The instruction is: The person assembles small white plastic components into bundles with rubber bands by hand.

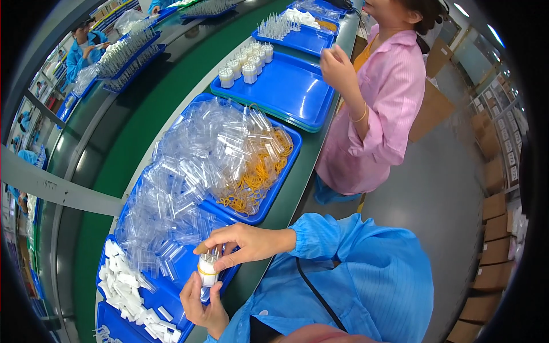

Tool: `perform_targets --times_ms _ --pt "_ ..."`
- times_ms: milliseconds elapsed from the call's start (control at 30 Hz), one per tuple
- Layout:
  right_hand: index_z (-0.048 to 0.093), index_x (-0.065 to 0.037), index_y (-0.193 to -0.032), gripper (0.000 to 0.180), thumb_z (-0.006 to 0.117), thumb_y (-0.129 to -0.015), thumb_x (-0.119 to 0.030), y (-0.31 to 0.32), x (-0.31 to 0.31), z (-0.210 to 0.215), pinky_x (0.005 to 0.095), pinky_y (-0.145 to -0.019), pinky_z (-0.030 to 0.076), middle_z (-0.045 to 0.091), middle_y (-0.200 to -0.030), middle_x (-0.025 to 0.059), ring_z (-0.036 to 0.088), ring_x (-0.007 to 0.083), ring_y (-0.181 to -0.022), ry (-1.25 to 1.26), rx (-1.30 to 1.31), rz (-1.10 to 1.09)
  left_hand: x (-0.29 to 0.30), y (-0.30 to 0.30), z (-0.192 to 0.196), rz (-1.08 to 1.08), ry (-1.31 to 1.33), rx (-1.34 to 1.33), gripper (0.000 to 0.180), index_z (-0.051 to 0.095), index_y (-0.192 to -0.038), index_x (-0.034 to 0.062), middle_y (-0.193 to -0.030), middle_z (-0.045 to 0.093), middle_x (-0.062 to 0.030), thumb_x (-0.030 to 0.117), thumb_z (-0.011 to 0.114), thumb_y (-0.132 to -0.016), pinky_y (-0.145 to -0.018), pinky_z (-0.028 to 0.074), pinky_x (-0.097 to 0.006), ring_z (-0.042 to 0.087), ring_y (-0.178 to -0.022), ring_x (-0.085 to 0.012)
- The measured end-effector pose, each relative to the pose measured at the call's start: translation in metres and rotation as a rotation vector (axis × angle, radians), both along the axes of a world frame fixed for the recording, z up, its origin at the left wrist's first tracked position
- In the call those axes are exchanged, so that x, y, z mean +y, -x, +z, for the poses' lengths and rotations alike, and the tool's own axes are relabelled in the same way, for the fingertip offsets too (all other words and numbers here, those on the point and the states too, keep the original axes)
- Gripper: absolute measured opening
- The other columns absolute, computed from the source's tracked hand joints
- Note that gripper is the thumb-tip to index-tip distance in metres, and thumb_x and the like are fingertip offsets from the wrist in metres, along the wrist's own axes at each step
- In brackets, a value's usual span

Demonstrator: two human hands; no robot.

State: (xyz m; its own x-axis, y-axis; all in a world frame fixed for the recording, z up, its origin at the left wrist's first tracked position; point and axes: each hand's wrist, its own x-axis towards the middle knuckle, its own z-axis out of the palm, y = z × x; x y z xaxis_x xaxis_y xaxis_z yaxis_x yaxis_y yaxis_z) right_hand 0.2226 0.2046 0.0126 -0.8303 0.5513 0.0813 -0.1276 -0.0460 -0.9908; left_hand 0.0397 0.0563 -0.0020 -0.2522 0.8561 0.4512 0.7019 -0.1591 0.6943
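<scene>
Between my two hands is a small upright bundle of white pieces (208, 266) with a yellow rubber band around it and clear or shiny narrow ends at its top. My left hand (201, 307) grips it low down, with fingers and thumb on opposite sides. From above, my right hand (243, 243) closes its thumb and fingers about the bundle's top. A clear plastic piece shows below the bundle, near my left thumb. Beside my hands, a blue tray holds loose white strips (123, 280), and a heap of clear plastic tubes (171, 194) lies just beyond.
Yellow rubber bands (257, 174) lie in a blue tray (294, 146) with more clear tubes. Farther along, finished-looking white bundles (249, 63) stand on stacked trays (291, 94). A co-worker in pink (377, 108) stands at right. A green conveyor belt (143, 114) runs along the left.
</scene>
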Motion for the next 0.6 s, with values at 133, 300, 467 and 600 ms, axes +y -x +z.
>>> perform_targets --times_ms 133,300,467,600 --pt "0.057 -0.003 -0.134 0.049 0.069 -0.094 -0.028 0.001 -0.005 -0.002 0.0329 -0.084 0.055 0.062 -0.122 0.0116 0.061 0.0206 -0.108 0.003 0.030 -0.066 0.007 -0.006 0.002 -0.008 0.018 -0.204 0.049 0.061 -0.125 -0.0037 -0.123 0.058 -0.0136 0.009 0.079 -0.081 -0.092 0.052 -0.034 0.061 -0.110 -0.0240" --pt "0.051 -0.002 -0.139 0.051 0.068 -0.094 -0.019 0.001 -0.003 0.003 0.0331 -0.094 0.054 0.057 -0.133 0.0121 0.057 0.0223 -0.121 0.056 0.045 -0.046 0.009 -0.005 0.004 -0.022 0.117 -0.573 0.057 0.057 -0.129 -0.0039 -0.123 0.056 -0.0126 0.013 0.081 -0.081 -0.098 0.051 -0.036 0.061 -0.114 -0.0254" --pt "0.061 -0.005 -0.130 0.038 0.068 -0.094 -0.015 -0.003 0.001 0.004 0.0310 -0.092 0.054 0.059 -0.128 0.0106 0.060 0.0186 -0.108 0.050 -0.007 -0.079 0.007 -0.001 0.006 -0.014 0.101 -0.297 0.055 0.063 -0.123 -0.0024 -0.116 0.061 -0.0135 0.010 0.085 -0.075 -0.088 0.054 -0.034 0.063 -0.105 -0.0241" --pt "0.063 -0.005 -0.128 0.037 0.067 -0.094 -0.019 0.001 0.001 0.003 0.0322 -0.087 0.055 0.063 -0.124 0.0106 0.061 0.0190 -0.109 0.046 0.034 -0.075 0.004 0.000 0.009 -0.019 0.064 -0.031 0.052 0.063 -0.123 -0.0025 -0.116 0.062 -0.0137 0.009 0.083 -0.077 -0.087 0.054 -0.033 0.063 -0.103 -0.0231"
